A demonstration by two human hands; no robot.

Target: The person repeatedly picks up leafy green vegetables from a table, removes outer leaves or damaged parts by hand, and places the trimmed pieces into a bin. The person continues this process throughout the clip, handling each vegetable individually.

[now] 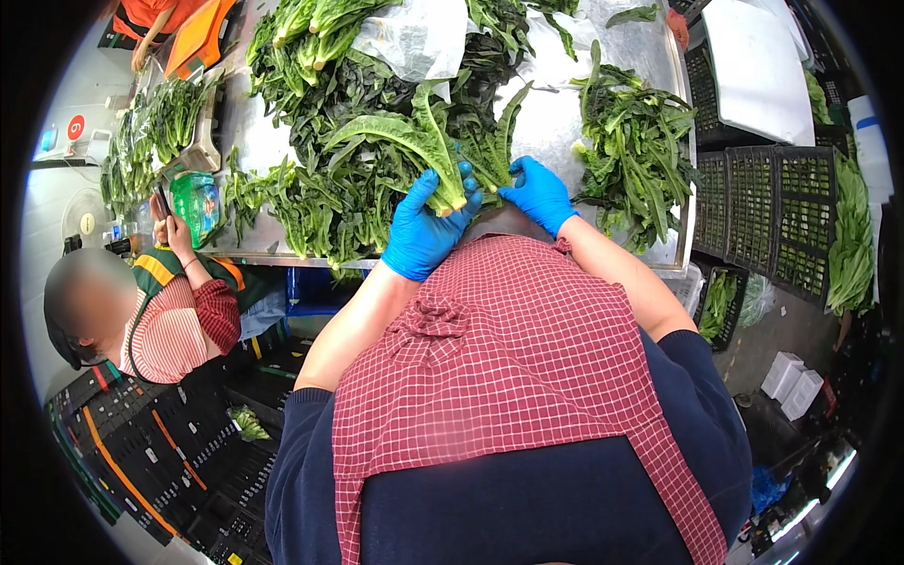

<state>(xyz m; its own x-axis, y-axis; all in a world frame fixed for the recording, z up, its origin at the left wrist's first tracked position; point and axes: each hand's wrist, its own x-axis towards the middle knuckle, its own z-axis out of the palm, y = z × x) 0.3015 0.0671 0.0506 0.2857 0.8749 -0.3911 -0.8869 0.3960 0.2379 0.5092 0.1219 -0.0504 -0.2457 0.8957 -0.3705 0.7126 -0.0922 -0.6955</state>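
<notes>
My left hand [432, 224], in a blue glove, holds a few long green lettuce-like stalks [443, 185] by their pale cut ends, leaves pointing away from me. Close on its right, my right hand [540, 194], also gloved in blue, has thumb and fingers at the base of another leafy stalk [494, 159]; how firmly it holds this is hard to tell. Both are over the near edge of a metal table [282, 244]. A large heap of leafy greens [318, 205] spreads beyond and left of my hands, with a clear plastic bag [417, 42] on top.
Another pile of greens [635, 155] lies at the table's right end. Black plastic crates [763, 198] and a white foam lid [759, 67] stand to the right. A co-worker [176, 304] is at the left, near bundled greens [166, 116] and a green package [195, 208].
</notes>
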